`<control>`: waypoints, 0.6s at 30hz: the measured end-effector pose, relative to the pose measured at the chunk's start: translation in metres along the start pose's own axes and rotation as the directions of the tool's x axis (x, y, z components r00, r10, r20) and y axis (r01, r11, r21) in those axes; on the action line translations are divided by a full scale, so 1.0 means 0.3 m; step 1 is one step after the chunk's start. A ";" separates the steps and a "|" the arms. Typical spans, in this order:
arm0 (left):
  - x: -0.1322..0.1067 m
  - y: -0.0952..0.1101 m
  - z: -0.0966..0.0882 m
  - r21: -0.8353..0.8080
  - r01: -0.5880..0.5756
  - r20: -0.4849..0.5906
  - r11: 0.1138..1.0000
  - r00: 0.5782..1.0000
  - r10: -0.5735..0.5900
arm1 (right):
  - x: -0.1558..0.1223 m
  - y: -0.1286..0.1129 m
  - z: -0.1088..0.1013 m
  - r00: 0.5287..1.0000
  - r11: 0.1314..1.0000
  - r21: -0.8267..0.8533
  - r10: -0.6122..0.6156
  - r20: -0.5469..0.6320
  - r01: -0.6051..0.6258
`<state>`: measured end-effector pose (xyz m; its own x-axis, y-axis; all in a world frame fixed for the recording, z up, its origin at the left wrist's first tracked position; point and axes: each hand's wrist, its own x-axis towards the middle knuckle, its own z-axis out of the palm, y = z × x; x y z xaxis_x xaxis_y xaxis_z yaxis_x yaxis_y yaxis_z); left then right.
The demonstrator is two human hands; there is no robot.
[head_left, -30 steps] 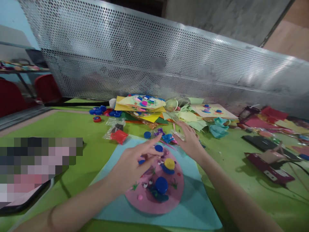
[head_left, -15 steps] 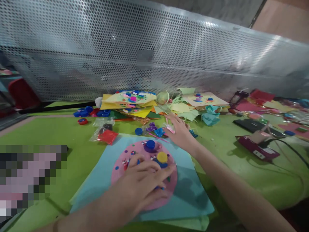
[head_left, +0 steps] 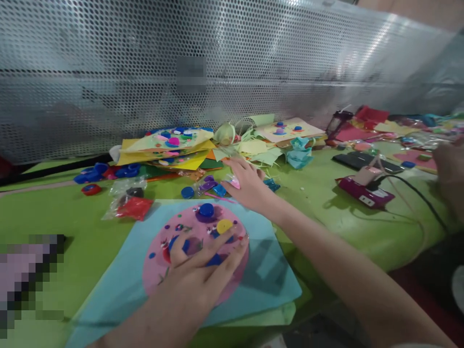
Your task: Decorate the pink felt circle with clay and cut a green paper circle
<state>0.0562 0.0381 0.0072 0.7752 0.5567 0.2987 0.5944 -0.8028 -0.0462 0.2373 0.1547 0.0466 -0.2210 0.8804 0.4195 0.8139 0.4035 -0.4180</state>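
My left hand [head_left: 199, 270] lies with spread fingers over a pink round piece [head_left: 152, 275], which sits on a light blue sheet [head_left: 271, 285]. Blue caps and a yellow cap [head_left: 224, 226], with small clay-like bits, decorate the circle; my fingers cover part of them. Beyond the sheet's far edge, my right hand [head_left: 250, 186] reaches among small packets, thumb and fingers apart. A small pink packet [head_left: 235, 181] shows between thumb and forefinger. Close by lie a blue packet [head_left: 219, 190], a purple packet [head_left: 208, 183] and a loose blue cap [head_left: 187, 192].
Behind stand a stack of decorated sheets [head_left: 145, 152], crumpled teal paper [head_left: 299, 153] and a perforated metal panel [head_left: 145, 87]. Left are a red packet [head_left: 135, 208] and a red cap [head_left: 91, 189]. A purple power strip [head_left: 364, 192] with cables lies right. Another person's hand [head_left: 449, 169] shows at the right edge.
The view has turned to the right, so things sit further left. My left hand's fingers have spread wider over the circle. Another person's hand has come into view at the right.
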 end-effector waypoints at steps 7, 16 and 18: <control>0.027 0.017 -0.026 0.115 -0.082 0.053 0.990 0.996 0.076 | -0.002 -0.003 -0.002 1.000 1.000 -0.018 -0.019 0.000 0.019; 0.011 0.023 -0.074 0.027 0.025 0.068 0.999 0.997 -0.027 | 0.003 0.003 -0.004 1.000 1.000 -0.012 -0.023 0.003 0.023; 0.004 0.031 -0.078 0.025 0.048 0.016 0.999 0.999 -0.049 | 0.003 0.002 -0.006 1.000 1.000 -0.011 -0.019 0.006 0.019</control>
<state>0.0576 0.0264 0.0294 0.7486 0.5984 0.2854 0.6362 -0.7695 -0.0553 0.2385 0.1554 0.0481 -0.2402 0.8740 0.4225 0.8154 0.4178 -0.4007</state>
